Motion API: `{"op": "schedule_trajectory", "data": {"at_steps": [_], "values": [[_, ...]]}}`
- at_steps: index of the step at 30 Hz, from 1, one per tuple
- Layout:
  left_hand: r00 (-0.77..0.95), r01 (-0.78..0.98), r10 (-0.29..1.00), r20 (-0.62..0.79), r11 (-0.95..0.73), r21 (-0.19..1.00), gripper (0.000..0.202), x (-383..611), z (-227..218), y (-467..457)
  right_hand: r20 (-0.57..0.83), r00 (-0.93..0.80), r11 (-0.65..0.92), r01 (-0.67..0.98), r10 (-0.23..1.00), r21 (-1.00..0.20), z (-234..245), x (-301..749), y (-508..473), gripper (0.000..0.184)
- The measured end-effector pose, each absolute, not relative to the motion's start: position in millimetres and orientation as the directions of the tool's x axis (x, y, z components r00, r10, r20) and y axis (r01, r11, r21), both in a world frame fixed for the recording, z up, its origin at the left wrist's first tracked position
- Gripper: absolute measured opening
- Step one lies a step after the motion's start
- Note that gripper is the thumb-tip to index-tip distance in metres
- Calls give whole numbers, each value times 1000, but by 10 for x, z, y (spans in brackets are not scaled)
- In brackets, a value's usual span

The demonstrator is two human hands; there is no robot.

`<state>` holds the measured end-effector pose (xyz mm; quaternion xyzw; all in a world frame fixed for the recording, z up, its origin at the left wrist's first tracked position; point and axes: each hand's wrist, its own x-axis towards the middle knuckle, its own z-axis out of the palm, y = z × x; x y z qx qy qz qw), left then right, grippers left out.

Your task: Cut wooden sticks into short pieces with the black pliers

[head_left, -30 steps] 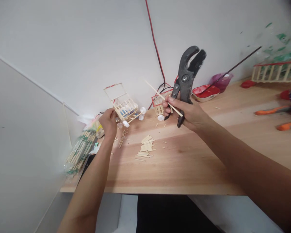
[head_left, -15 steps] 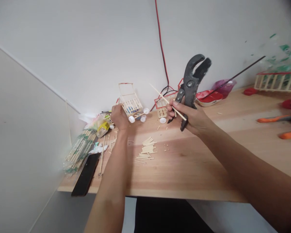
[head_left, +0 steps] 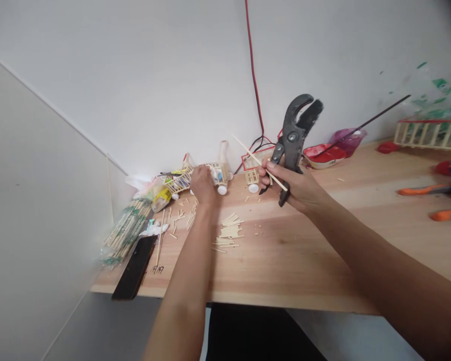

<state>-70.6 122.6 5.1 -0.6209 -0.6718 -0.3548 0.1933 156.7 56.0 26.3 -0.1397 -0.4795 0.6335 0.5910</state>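
My left hand [head_left: 203, 185] is closed at the side of a small cart built of wooden sticks [head_left: 221, 173], with white round wheels and blue bits inside. Its fingertips are partly hidden by the hand itself. The cart is low at the back of the table, close to another stick cart [head_left: 178, 183] on its left. My right hand [head_left: 298, 185] grips black hand cutters [head_left: 293, 135], jaws pointing up and parted. A thin wooden stick [head_left: 261, 163] is pinched in the same hand, lying across the handles. Behind it stands a red-rimmed stick cart [head_left: 252, 175].
Cut stick pieces [head_left: 230, 228] lie mid-table. Bagged sticks [head_left: 128, 228] and a black phone-like slab [head_left: 135, 268] are at the left. A red dish [head_left: 323, 155], orange-handled tool [head_left: 423, 190] and stick basket of bottles [head_left: 430, 134] are at the right. A red-black cable [head_left: 253, 75] runs down the wall.
My left hand has moved right and turned the cart, which was tilted up and now sits lower and level by the wall. My right hand keeps the cutters and stick almost in place.
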Motion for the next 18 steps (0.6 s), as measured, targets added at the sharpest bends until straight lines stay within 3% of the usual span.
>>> {"op": "schedule_trajectory", "data": {"at_steps": [3, 11, 15, 18], "values": [[-35, 992, 794, 606, -48, 119, 26, -733, -27, 1079, 390, -254, 169, -606, 885, -777, 283, 1561, 539, 23], [71, 997, 895, 440, -47, -64, 39, -866, 92, 895, 368, -245, 156, -605, 897, -781, 298, 1555, 518, 24], [96, 995, 892, 442, -75, -66, 35, -878, 123, 914, 369, -216, 175, -601, 904, -780, 259, 1575, 554, 22], [97, 989, 804, 587, -144, 34, 31, -852, 79, 865, 371, -199, 182, -609, 907, -772, 263, 1622, 583, 20]]}}
